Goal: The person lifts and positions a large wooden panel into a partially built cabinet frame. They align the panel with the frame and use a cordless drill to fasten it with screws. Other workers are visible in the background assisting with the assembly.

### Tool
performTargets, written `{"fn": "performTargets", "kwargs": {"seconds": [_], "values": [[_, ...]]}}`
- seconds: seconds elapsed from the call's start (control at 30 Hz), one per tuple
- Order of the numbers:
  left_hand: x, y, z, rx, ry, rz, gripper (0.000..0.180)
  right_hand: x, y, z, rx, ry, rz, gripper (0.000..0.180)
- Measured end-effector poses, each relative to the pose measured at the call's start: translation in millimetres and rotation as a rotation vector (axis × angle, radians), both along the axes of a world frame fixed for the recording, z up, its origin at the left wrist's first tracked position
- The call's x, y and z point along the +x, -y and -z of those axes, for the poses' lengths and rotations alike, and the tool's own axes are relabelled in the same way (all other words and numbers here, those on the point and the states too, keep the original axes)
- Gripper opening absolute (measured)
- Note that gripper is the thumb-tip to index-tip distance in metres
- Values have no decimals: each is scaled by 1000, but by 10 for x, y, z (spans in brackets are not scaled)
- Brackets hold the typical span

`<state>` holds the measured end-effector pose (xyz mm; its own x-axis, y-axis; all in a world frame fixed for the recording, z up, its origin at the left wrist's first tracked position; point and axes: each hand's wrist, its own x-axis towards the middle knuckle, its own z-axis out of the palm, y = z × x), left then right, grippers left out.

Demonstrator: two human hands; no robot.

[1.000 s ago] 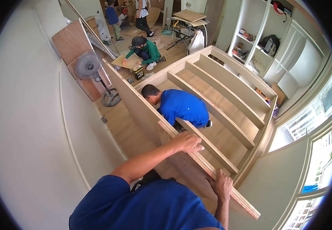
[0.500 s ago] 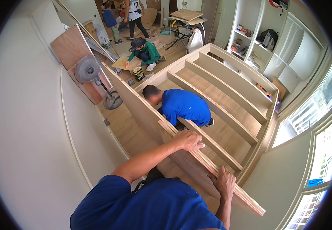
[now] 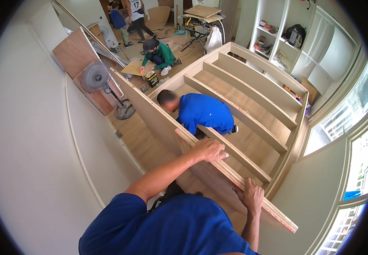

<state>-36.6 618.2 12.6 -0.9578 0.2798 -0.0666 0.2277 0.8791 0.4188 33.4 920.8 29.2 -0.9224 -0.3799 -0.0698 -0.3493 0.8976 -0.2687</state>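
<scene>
left hand [image 3: 210, 149] clamped over top edge of one plywood panel [image 3: 239, 180] | right hand [image 3: 250, 196] gripping same edge, nearer the panel's free end | beyond the grip: one shelving frame [image 3: 252, 91] lying flat, four dividers, one kneeling person in blue [image 3: 203, 112] inside | further off: one floor fan [image 3: 97, 76], three other people
</scene>
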Motion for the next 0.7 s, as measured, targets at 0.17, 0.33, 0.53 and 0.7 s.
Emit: {"fn": "performTargets", "kwargs": {"seconds": [0.17,0.33,0.53,0.7], "values": [[2,12,7,0,9,3,55,-4,8,-10,-15,2,-1,53],[-14,21,40,9,15,2,56,-14,16,-14,-13,7,0,52],[-41,21,10,-20,49,12,55,-22,8,-24,-15,2,-14,51],[-62,34,7,-26,70,26,55,-27,-2,-6,-52,6,-11,52]]}}
